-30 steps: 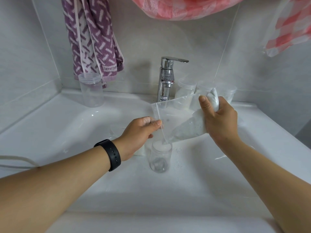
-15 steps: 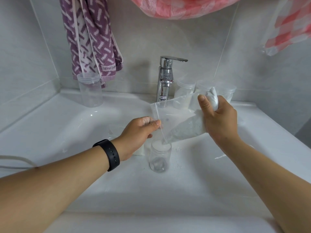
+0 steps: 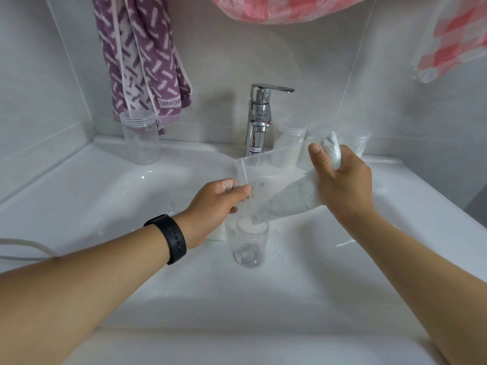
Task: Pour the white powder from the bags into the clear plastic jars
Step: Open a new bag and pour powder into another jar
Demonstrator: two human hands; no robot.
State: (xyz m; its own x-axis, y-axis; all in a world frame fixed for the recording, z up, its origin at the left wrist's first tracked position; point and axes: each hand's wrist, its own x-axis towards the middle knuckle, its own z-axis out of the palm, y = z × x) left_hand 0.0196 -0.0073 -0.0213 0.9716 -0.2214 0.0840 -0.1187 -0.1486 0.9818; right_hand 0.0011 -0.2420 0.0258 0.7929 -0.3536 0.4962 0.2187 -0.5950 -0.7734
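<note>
Left hand point(image 3: 218, 204): it is pinching the open mouth edge of the bag between thumb and curled fingers, holding that edge just above and to the left of the jar. A black band point(image 3: 168, 238) is sitting on the wrist.
Right hand point(image 3: 342, 183): its fingers are wrapped tight round the bunched upper end of the bag, thumb pointing up along the plastic, lifting that end higher than the mouth.
Bag point(image 3: 276, 185): clear plastic, it is slanting down from the right hand towards the left, with its lower corner dipping to the jar's rim.
White powder point(image 3: 292, 201): it is gathering along the bag's lower side and sliding to the low corner; some is also bulging out above the right hand's grip.
Jar point(image 3: 250, 245): clear, standing upright in the basin directly beneath the bag's corner, with white showing at its mouth and the lower part looking see-through.
Spilled grains point(image 3: 279, 231): a few are lying on the basin just right of the jar.
Sink point(image 3: 263, 299): white, it is bearing the jar in its basin.
Tap point(image 3: 259, 119): chrome, standing at the back rim.
Other jars: one clear jar point(image 3: 141, 138) is standing at the back left under a purple towel point(image 3: 142, 61); more point(image 3: 290, 143) are standing right of the tap, behind the bag, one showing white inside.
Checked cloth point(image 3: 276, 9): pink, hanging overhead.
</note>
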